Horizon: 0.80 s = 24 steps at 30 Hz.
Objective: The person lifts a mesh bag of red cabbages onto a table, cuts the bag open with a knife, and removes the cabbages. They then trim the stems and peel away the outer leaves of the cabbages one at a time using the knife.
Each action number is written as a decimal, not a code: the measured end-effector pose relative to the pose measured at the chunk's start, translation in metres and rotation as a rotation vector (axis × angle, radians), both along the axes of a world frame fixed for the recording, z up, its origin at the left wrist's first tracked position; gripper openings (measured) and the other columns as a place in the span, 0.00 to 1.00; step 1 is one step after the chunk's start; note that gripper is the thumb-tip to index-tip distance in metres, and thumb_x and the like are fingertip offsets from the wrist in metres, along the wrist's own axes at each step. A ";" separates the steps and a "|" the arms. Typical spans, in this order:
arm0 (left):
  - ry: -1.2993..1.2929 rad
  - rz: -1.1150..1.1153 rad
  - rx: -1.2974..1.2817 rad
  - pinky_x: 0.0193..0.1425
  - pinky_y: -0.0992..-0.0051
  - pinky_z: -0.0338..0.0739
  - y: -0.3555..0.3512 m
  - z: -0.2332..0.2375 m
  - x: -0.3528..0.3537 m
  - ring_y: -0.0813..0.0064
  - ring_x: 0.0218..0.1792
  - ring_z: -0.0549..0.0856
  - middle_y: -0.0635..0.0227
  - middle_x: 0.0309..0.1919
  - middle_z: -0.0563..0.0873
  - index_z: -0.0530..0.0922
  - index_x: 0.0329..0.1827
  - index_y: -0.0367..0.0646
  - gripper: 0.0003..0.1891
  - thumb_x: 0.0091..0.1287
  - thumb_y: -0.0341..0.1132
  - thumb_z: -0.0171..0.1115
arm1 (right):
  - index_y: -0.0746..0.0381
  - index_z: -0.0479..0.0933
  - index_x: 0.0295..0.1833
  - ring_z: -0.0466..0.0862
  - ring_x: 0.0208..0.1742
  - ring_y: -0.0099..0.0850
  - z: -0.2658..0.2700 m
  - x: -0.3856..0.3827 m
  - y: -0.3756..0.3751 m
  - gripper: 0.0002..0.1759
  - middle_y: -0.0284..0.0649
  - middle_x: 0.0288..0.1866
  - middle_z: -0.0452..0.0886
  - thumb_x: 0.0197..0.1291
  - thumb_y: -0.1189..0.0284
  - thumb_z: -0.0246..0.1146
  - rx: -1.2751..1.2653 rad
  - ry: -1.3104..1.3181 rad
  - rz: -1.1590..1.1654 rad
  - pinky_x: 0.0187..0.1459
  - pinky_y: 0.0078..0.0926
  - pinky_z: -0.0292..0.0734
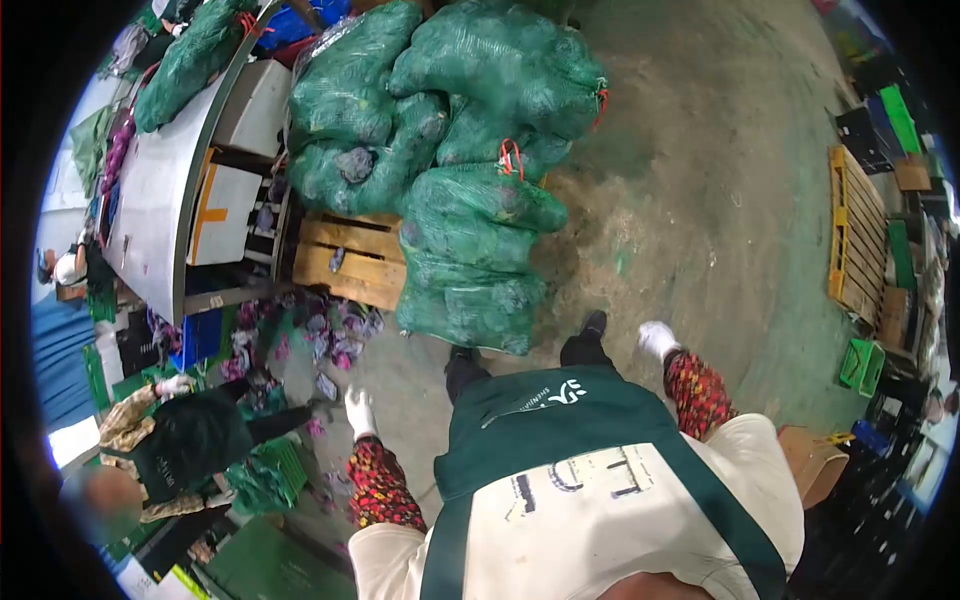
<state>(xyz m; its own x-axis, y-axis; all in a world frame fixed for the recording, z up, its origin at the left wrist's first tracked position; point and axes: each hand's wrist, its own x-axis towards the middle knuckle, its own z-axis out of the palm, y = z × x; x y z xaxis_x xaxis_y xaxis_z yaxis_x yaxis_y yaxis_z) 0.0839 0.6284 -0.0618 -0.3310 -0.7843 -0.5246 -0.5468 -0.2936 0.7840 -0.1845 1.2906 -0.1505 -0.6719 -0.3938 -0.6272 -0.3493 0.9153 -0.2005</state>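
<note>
My left hand (360, 412), in a white glove, hangs over the leaf-strewn floor with its fingers stretched out and nothing in it. My right hand (658, 340), also white-gloved, hangs out to the other side, fingers loosely bent, holding nothing I can see. Between and beyond my hands, a full green mesh sack (472, 265) lies in front of my feet, touched by neither hand. Behind it more green mesh sacks (500, 65) are piled, some tied with red string. A loose purplish head, like a red cabbage (355, 163), rests on the pile.
A wooden pallet (345, 262) sits under the sacks. Left of it stands a metal-topped table (160, 190). Purple leaves litter the floor. A co-worker in a dark apron (200, 445) bends near a green crate (285, 470). Another pallet (857, 240) lies far right, near a cardboard box (812, 465).
</note>
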 end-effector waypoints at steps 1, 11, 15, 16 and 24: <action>-0.238 0.079 -0.051 0.57 0.71 0.75 0.013 -0.008 0.044 0.70 0.48 0.80 0.56 0.54 0.78 0.62 0.69 0.36 0.28 0.67 0.29 0.57 | 0.64 0.82 0.33 0.83 0.44 0.49 -0.002 -0.043 0.004 0.15 0.52 0.41 0.83 0.57 0.68 0.52 0.061 -0.019 0.031 0.47 0.45 0.78; -0.531 0.231 0.610 0.39 0.71 0.81 0.293 -0.019 0.165 0.70 0.40 0.84 0.59 0.50 0.80 0.51 0.76 0.41 0.36 0.68 0.29 0.59 | 0.60 0.80 0.39 0.81 0.28 0.29 -0.049 -0.294 -0.113 0.12 0.39 0.29 0.83 0.59 0.63 0.59 -0.564 -0.360 -0.385 0.31 0.26 0.75; -0.376 0.420 0.609 0.34 0.74 0.80 0.288 -0.016 0.019 0.76 0.33 0.82 0.66 0.42 0.82 0.53 0.75 0.42 0.35 0.66 0.31 0.60 | 0.60 0.82 0.35 0.84 0.31 0.34 -0.008 -0.317 -0.201 0.11 0.42 0.29 0.84 0.55 0.66 0.59 -0.513 -0.314 -0.336 0.37 0.30 0.78; -0.345 0.337 0.630 0.33 0.75 0.79 0.278 -0.041 -0.006 0.78 0.30 0.80 0.69 0.37 0.80 0.55 0.74 0.42 0.34 0.66 0.30 0.59 | 0.60 0.82 0.35 0.84 0.31 0.33 -0.003 -0.326 -0.215 0.11 0.42 0.30 0.85 0.54 0.66 0.59 -0.486 -0.318 -0.353 0.37 0.30 0.78; 0.469 0.316 0.590 0.55 0.71 0.79 0.254 -0.079 -0.311 0.63 0.54 0.81 0.54 0.58 0.78 0.59 0.71 0.38 0.23 0.74 0.31 0.43 | 0.59 0.81 0.31 0.74 0.21 0.21 -0.059 -0.413 -0.289 0.10 0.31 0.23 0.78 0.60 0.65 0.62 -0.392 -0.619 -0.404 0.23 0.22 0.68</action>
